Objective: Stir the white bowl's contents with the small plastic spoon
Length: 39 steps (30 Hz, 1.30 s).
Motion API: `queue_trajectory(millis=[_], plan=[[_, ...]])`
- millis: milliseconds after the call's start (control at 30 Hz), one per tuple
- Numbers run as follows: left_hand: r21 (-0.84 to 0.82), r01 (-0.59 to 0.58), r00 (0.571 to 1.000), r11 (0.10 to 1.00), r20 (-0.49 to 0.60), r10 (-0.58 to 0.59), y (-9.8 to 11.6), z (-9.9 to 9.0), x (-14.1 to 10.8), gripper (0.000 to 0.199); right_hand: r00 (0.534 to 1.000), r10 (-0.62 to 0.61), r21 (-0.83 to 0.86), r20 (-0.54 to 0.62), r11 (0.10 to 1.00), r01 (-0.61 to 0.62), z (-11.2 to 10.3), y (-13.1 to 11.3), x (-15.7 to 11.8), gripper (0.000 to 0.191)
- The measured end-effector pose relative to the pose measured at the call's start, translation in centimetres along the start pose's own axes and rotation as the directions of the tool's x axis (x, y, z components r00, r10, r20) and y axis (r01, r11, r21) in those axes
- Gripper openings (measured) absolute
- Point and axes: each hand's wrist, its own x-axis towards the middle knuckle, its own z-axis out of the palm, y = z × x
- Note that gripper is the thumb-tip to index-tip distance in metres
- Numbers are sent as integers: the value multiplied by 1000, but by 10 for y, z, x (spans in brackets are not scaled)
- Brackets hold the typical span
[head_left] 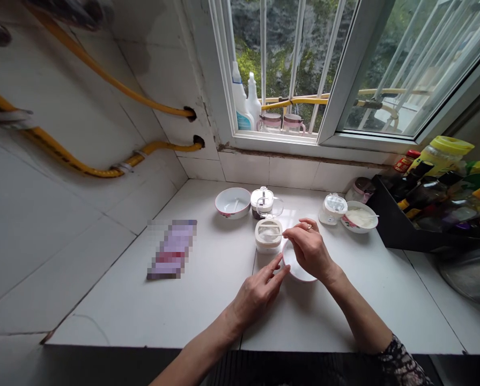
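Observation:
My right hand (310,247) pinches the handle of a small spoon (279,235), whose other end is inside an open white seasoning jar (268,245) holding pale contents. My left hand (261,289) rests with its fingertips at the left rim of a white bowl (300,268), thumb and fingers apart. That bowl stands just right of the jar, partly hidden under my right hand. Behind the jar is a second seasoning jar (261,199) with a clear lid in front of it. A wide bowl (232,203) with a pink rim stands to its left.
A closed-looking clear-topped jar (333,208) and a bowl of white contents (359,217) with a spoon stand at the back right. Beside them is a black bottle rack (400,225). A pixelated purple packet (173,249) lies at left. The window (296,69) is behind.

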Motion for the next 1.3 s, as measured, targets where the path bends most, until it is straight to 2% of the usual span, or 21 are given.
queue_trajectory(millis=[133,267,567,633,700,767,800,900,967,1000,1067,1167,1300], plan=[[-4,5,1000,1000,9,-5,0,-1,-1,46,997,-21,-94,77,995,28,7,1,7,34],[-2,3,1000,1000,24,-3,0,-3,0,48,997,48,-132,55,990,-40,12,5,9,34],[16,2,1000,1000,2,-2,0,-2,1,42,999,-24,-75,25,997,25,5,0,10,30],[11,0,1000,1000,8,0,1,-2,1,42,1000,-2,-44,3,999,3,5,-1,9,27],[7,-6,1000,1000,10,6,1,-2,1,43,995,88,11,-49,996,-87,5,-1,8,23],[6,-7,1000,1000,5,7,1,-3,2,45,963,251,107,-102,965,-240,4,1,7,18],[5,-5,1000,1000,3,5,1,-3,2,45,930,350,179,-110,928,-328,3,3,6,15],[-12,3,1000,1000,18,-2,0,-4,1,46,792,609,449,-33,717,-533,-7,13,3,9],[-19,-2,1000,1000,21,3,0,-4,1,45,729,683,581,45,576,-575,-17,21,-1,12],[-19,-5,1000,1000,19,6,0,-4,1,44,711,701,593,61,547,-590,-24,25,-4,13],[-19,-11,1000,1000,12,11,0,-5,2,44,707,704,561,67,560,-610,-36,32,-11,13],[-26,-5,1000,1000,7,5,1,-5,3,42,728,675,422,122,629,-653,-51,36,-23,13],[-37,10,1000,999,12,-9,2,-6,4,41,758,627,275,182,707,-651,-52,33,-31,16]])
